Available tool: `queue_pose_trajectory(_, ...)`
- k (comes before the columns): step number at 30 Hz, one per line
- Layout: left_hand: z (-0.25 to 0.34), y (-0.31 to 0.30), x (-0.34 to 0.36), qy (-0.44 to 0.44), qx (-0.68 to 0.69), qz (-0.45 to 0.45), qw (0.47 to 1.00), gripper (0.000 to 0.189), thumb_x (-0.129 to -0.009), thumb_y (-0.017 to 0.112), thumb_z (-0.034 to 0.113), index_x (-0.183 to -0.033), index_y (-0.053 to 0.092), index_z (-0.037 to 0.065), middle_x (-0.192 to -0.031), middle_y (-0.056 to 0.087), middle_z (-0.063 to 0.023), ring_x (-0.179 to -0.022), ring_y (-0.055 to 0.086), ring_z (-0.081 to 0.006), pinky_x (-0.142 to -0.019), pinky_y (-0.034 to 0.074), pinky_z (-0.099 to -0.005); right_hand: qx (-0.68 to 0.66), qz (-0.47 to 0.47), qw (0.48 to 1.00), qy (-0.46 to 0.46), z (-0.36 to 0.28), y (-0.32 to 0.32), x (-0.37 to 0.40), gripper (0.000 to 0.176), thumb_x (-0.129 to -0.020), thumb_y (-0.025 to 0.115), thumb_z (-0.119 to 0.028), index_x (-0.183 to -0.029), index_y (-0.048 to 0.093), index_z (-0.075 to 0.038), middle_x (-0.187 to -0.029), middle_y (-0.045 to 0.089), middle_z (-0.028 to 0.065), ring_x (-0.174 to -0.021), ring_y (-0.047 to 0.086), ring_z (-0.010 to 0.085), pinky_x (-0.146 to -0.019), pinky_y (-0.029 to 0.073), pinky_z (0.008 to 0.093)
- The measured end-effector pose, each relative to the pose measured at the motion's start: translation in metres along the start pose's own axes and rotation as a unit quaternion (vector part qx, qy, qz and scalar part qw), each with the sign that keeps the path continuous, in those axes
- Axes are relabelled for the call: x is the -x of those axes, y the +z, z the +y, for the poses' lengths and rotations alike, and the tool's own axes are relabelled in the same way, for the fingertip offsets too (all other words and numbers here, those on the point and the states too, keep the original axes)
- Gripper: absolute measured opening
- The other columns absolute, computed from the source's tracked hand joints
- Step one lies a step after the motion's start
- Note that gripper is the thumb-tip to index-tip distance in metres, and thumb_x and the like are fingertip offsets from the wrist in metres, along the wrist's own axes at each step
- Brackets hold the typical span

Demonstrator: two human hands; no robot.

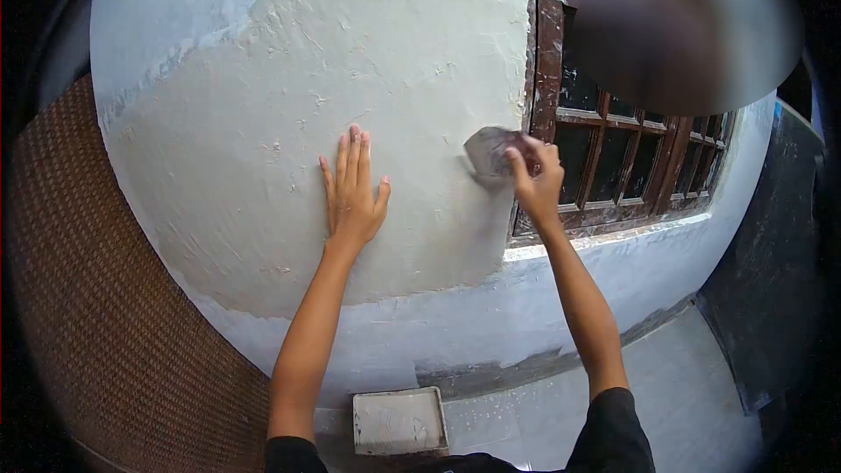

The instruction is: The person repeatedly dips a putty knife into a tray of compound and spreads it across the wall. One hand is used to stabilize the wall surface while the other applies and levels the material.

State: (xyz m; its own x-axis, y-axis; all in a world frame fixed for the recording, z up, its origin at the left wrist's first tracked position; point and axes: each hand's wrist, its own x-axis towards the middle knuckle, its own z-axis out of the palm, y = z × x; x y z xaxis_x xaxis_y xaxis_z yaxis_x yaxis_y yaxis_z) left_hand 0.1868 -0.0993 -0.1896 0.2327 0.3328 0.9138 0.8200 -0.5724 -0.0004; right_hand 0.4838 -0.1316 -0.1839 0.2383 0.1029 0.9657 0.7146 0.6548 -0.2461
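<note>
My left hand (352, 197) rests flat on the putty-coated wall (403, 61), fingers stretched upward and thumb out to the side. To its right, near the window frame, my right hand (539, 180) pinches a piece of sandpaper (489, 153) between thumb and fingers. The sandpaper is thin, grey and slightly blurred, with a brownish part by the fingers. It lies close to the wall; whether its whole face touches cannot be made out. The beige putty around both hands shows ridges, scratches and small raised crumbs.
A brown wooden window (604, 153) with dark panes and paint specks stands at right, over a whitish sill (613, 236). A putty-smeared tray (399, 394) sits below on the speckled tile floor (499, 420). Woven matting (114, 298) lines the left; a dark panel (771, 254) leans at right.
</note>
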Motion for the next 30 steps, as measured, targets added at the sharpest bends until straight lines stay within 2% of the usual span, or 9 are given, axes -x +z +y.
queue_pose_trajectory(2, 0.0, 0.0, 0.001, -0.001, 0.003, 0.002, 1.0, 0.076, -0.092, 0.055, 0.019, -0.156, 0.016, 0.008, -0.164, 0.012, -0.0097, -0.151, 0.012, -0.0294, -0.119, 0.001, -0.058, 0.081, -0.006, 0.997, 0.001, 0.018, 0.002, -0.005, 0.03, -0.086, 0.074, -0.021, -0.112, 0.069, -0.005, -0.086, 0.061, 0.0096, -0.073, 0.058, 0.0182, -0.069, 0.047, 0.0325)
queue_pose_trajectory(6, -0.002, -0.003, 0.001, 0.001, -0.012, -0.004, 1.0, 0.077, -0.092, 0.055, 0.019, -0.156, 0.016, 0.008, -0.164, 0.012, -0.01, -0.151, 0.012, -0.0293, -0.119, 0.0, -0.0576, -0.038, 0.176, 0.972, 0.15, 0.032, -0.021, -0.035, 0.027, -0.089, 0.072, -0.02, -0.109, 0.068, -0.003, -0.086, 0.061, 0.0065, -0.071, 0.056, 0.0154, -0.065, 0.047, 0.0311)
queue_pose_trajectory(10, -0.001, 0.001, 0.001, 0.002, 0.002, 0.003, 1.0, 0.077, -0.091, 0.055, 0.02, -0.156, 0.016, 0.008, -0.164, 0.013, -0.0102, -0.151, 0.012, -0.0293, -0.119, -0.001, -0.0576, 0.001, 0.052, 0.997, 0.059, -0.003, -0.01, -0.004, 0.027, -0.088, 0.073, -0.018, -0.111, 0.068, -0.005, -0.085, 0.061, 0.0061, -0.07, 0.056, 0.0127, -0.063, 0.046, 0.0279)
queue_pose_trajectory(14, 0.0, 0.003, 0.001, -0.002, 0.01, 0.01, 1.0, 0.076, -0.092, 0.054, 0.021, -0.156, 0.016, 0.008, -0.164, 0.013, -0.0101, -0.151, 0.012, -0.0289, -0.119, -0.001, -0.058, 0.093, -0.102, 0.989, -0.053, -0.005, 0.013, 0.029, 0.028, -0.083, 0.074, -0.016, -0.11, 0.069, -0.009, -0.087, 0.061, 0.0105, -0.077, 0.057, 0.0233, -0.074, 0.043, 0.0344)
queue_pose_trajectory(18, -0.002, -0.001, 0.002, 0.0, -0.021, -0.002, 1.0, 0.076, -0.092, 0.054, 0.022, -0.156, 0.015, 0.008, -0.164, 0.013, -0.0103, -0.151, 0.011, -0.0287, -0.118, -0.002, -0.0583, 0.057, 0.121, 0.982, 0.136, 0.021, 0.001, -0.003, 0.027, -0.088, 0.072, -0.019, -0.11, 0.067, -0.004, -0.095, 0.065, 0.0097, -0.074, 0.059, 0.0196, -0.068, 0.048, 0.0345)
queue_pose_trajectory(21, -0.002, 0.0, 0.002, 0.002, -0.035, -0.009, 0.999, 0.077, -0.092, 0.054, 0.023, -0.156, 0.015, 0.007, -0.164, 0.013, -0.0103, -0.151, 0.011, -0.0288, -0.118, -0.003, -0.0588, -0.108, 0.167, 0.958, 0.204, 0.012, -0.011, -0.011, 0.025, -0.091, 0.07, -0.016, -0.11, 0.066, 0.0, -0.089, 0.061, 0.0049, -0.075, 0.056, 0.0135, -0.068, 0.048, 0.0305)
queue_pose_trajectory(26, -0.001, 0.006, 0.002, -0.001, -0.002, 0.017, 1.0, 0.076, -0.092, 0.054, 0.023, -0.156, 0.016, 0.008, -0.163, 0.014, -0.0103, -0.151, 0.013, -0.0291, -0.117, -0.004, -0.0608, 0.075, -0.11, 0.981, -0.144, -0.011, 0.012, 0.031, 0.028, -0.085, 0.076, -0.02, -0.107, 0.069, -0.005, -0.083, 0.057, 0.0077, -0.069, 0.055, 0.0192, -0.065, 0.046, 0.0331)
queue_pose_trajectory(28, -0.001, 0.005, 0.003, -0.002, -0.005, 0.011, 1.0, 0.076, -0.091, 0.054, 0.022, -0.156, 0.017, 0.008, -0.163, 0.014, -0.0104, -0.15, 0.013, -0.0291, -0.117, -0.004, -0.061, 0.116, -0.114, 0.977, -0.135, 0.0, 0.013, 0.021, 0.029, -0.085, 0.075, -0.021, -0.108, 0.069, -0.006, -0.083, 0.056, 0.0091, -0.069, 0.056, 0.0225, -0.066, 0.047, 0.0347)
queue_pose_trajectory(30, -0.002, 0.003, 0.002, -0.005, -0.01, 0.008, 1.0, 0.076, -0.091, 0.055, 0.022, -0.156, 0.017, 0.007, -0.163, 0.014, -0.0105, -0.15, 0.013, -0.0291, -0.117, -0.004, -0.0611, 0.046, 0.092, 0.991, 0.089, 0.009, 0.01, 0.003, 0.028, -0.087, 0.074, -0.021, -0.109, 0.068, -0.006, -0.083, 0.057, 0.0079, -0.071, 0.056, 0.0195, -0.066, 0.047, 0.0327)
